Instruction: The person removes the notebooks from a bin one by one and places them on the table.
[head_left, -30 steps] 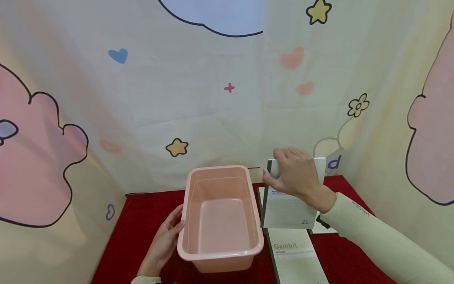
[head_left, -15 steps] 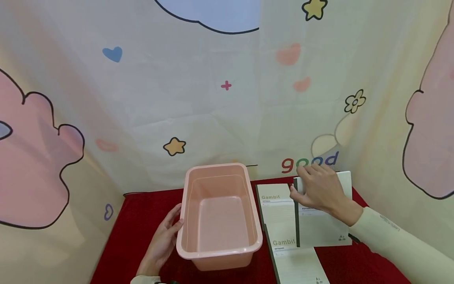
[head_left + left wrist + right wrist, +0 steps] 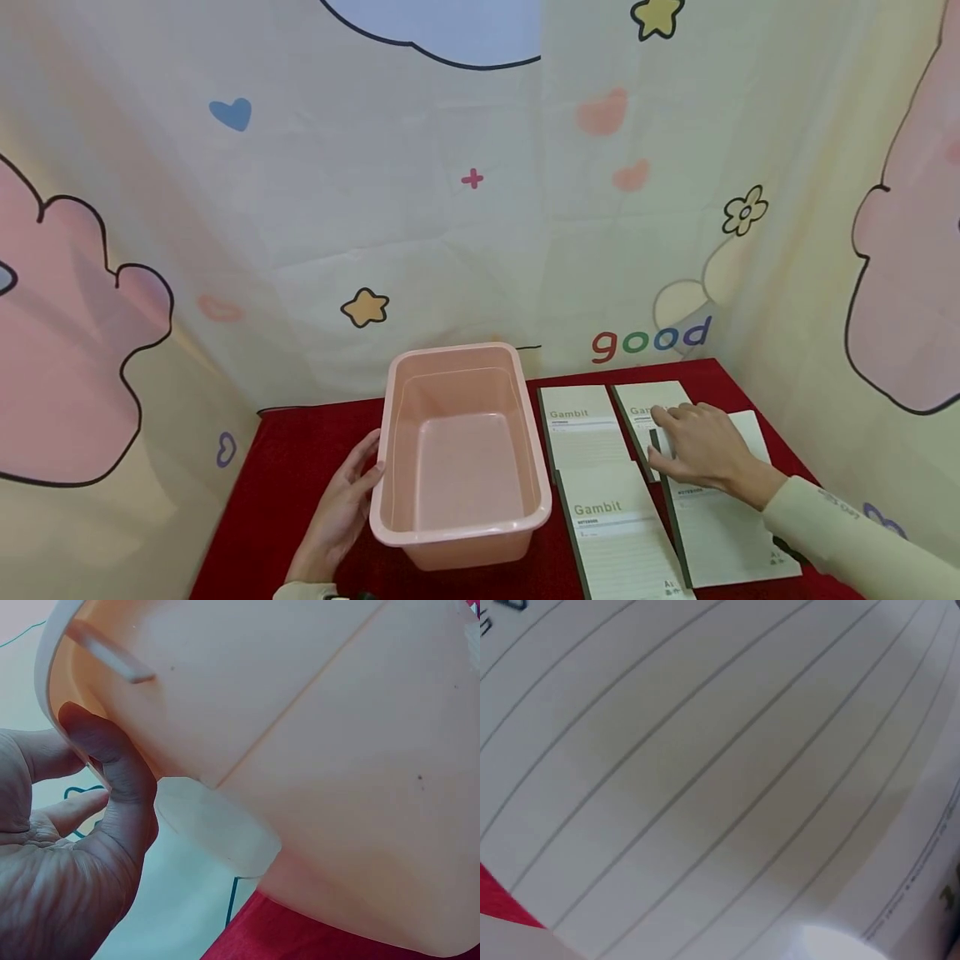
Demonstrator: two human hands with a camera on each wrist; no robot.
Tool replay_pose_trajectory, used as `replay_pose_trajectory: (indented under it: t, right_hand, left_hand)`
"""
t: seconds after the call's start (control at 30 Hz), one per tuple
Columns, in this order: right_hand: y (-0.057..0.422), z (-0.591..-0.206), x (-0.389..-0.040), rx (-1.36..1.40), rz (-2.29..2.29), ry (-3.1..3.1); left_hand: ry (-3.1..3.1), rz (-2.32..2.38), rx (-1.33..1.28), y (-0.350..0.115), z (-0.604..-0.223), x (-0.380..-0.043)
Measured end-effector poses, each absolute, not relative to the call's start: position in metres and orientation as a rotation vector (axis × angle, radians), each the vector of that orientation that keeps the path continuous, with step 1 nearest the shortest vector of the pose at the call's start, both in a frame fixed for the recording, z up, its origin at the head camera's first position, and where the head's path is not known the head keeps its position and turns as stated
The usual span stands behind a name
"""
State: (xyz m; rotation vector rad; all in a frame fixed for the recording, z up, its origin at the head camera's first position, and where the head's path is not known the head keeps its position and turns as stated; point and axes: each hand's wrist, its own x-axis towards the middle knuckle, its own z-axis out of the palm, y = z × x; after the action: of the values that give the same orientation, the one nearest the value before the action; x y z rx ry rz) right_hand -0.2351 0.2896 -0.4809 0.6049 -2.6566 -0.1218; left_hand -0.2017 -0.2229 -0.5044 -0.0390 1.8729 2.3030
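Observation:
My left hand (image 3: 341, 510) holds the left side of a pink plastic basin (image 3: 536, 492), thumb and fingers at its rim. In the left wrist view the left hand (image 3: 97, 810) bends against the basin's outer wall (image 3: 337, 750). The right hand (image 3: 708, 450) grips the upper part of a pale notebook (image 3: 731, 533) with a dark spine, hiding its title. That notebook's lined cover (image 3: 705, 772) fills the right wrist view. It sits low over the table's front right, partly overlapping a rear notebook (image 3: 648, 396); whether it lies fully flat I cannot tell.
Two more Gambit notebooks, a back one (image 3: 581, 429) and a front one (image 3: 622, 525), lie right of the basin, edges meeting. A red cloth (image 3: 277, 475) covers the table. A printed curtain (image 3: 450, 225) stands behind and at both sides.
The right hand has carried the notebook right, down and nearer, from upright above the others to low at the front right. A rear notebook shows again. The left hand stays at the basin.

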Motion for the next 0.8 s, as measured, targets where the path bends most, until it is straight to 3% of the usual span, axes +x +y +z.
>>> replay_pose_trajectory:
  t: [0.8]
  right_hand:
    - [0.322, -0.554, -0.258, 0.518, -0.095, -2.782]
  left_hand:
    - [1.873, 2.282, -0.026, -0.224, -0.504, -0.202]
